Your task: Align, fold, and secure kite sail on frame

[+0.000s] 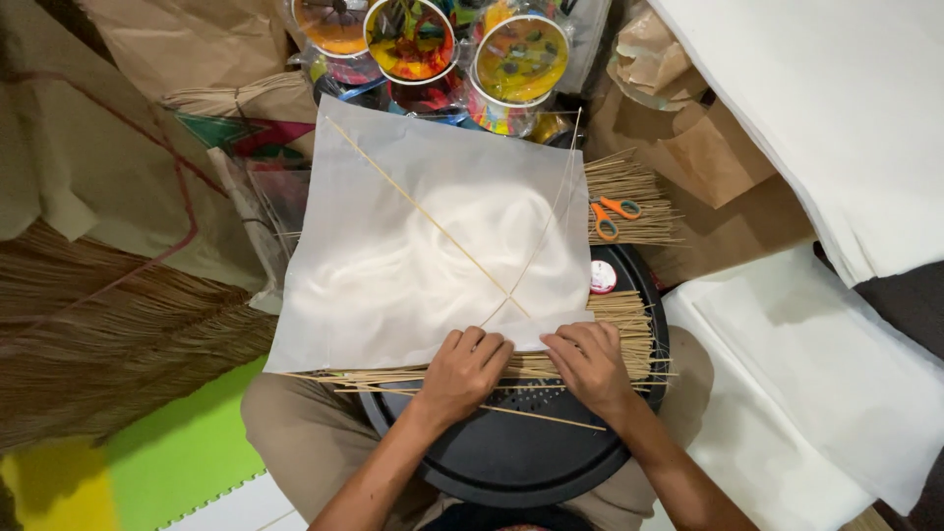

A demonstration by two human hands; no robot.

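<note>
A square white paper sheet [433, 246] is spread out in the middle, resting partly on a round black tray [521, 462] on the person's lap. Two thin sticks [442, 228] are laid across the sheet; they cross near its near edge. The near edge of the sheet is pressed down by both hands. The left hand [462, 374] is laid flat, fingers close together, on the sheet's edge and on a bundle of thin sticks [413, 378] lying under it. The right hand [588, 362] is set just beside it, fingers bent and together, also on the edge. Nothing is gripped by either hand.

A small round white and red pot [603, 277] is seen on the tray, right of the sheet. Farther off, orange scissors [612, 216] are laid on another bunch of sticks [629, 202]. At the far side, colourful round spools [433, 44] are stacked. Brown paper [118, 157] is piled on the left, and big white sheets [836, 118] on the right.
</note>
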